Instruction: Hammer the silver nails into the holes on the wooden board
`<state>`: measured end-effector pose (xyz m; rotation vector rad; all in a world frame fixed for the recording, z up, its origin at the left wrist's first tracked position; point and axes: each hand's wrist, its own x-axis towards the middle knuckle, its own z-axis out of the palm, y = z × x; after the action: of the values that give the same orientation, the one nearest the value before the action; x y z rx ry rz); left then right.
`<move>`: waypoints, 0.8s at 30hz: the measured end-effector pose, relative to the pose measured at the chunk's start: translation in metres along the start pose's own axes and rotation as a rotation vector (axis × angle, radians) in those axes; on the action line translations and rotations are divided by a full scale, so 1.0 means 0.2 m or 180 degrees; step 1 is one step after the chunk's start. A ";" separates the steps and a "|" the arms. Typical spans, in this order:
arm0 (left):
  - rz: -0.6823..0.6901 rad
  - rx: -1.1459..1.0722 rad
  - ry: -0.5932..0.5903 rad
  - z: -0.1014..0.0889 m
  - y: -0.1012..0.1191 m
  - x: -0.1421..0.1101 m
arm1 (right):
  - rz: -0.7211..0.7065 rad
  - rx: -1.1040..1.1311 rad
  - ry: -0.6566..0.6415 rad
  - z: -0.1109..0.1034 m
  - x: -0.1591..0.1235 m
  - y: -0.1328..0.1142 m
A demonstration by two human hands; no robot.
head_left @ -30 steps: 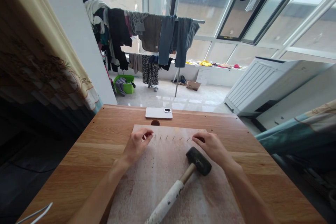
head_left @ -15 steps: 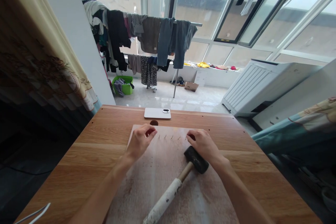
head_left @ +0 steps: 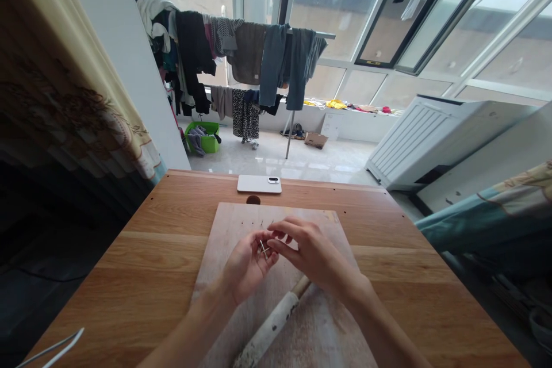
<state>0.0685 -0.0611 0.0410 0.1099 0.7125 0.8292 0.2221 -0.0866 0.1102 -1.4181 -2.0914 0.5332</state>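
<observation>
My left hand (head_left: 252, 259) is turned palm up and cupped, with thin nails (head_left: 262, 249) lying across its fingers. Over it reaches my right hand (head_left: 304, 244), thumb and fingers bent together at the nails; whether a nail is pinched between them is hidden. Both hands hover above a pale wooden board (head_left: 224, 227). A standing nail (head_left: 261, 222) shows behind my fingers, in a row with small dark dots to its left. Under my right forearm lies a mallet (head_left: 273, 322); its white-wrapped handle shows, while its head is covered by my right hand.
A white phone (head_left: 256, 184) lies at the far edge of the wooden table (head_left: 146, 253), with a dark round hole (head_left: 253, 199) before it. White cable-like strips (head_left: 64, 348) show at the near left. Beyond the table stand a laundry rack (head_left: 313, 34) and a green basket (head_left: 211, 144).
My hands, earlier apart at either end of the nail row, have come together over the board. My left hand has turned palm up, showing nails. My right hand moved left and now hides the mallet head.
</observation>
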 end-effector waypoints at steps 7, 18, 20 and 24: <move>0.0134 -0.0162 -0.0223 -0.04 0.06 -0.05 | 0.0850 -0.0801 0.0376 -0.01 0.02 0.28; 0.0289 0.0207 0.0267 -0.06 0.03 -0.01 | 0.0818 -0.1033 0.0193 0.02 0.04 0.27; 0.0249 0.0059 0.0234 -0.03 0.03 -0.02 | 0.0589 -0.0847 0.0146 0.02 0.04 0.19; 0.0233 -0.0180 0.0188 -0.02 0.02 -0.02 | 0.0253 -0.0575 -0.0040 0.05 0.04 0.08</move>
<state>0.0618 -0.0623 0.0418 0.0610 0.7434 0.9250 0.2245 -0.0743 0.0952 -1.6084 -2.1450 0.3928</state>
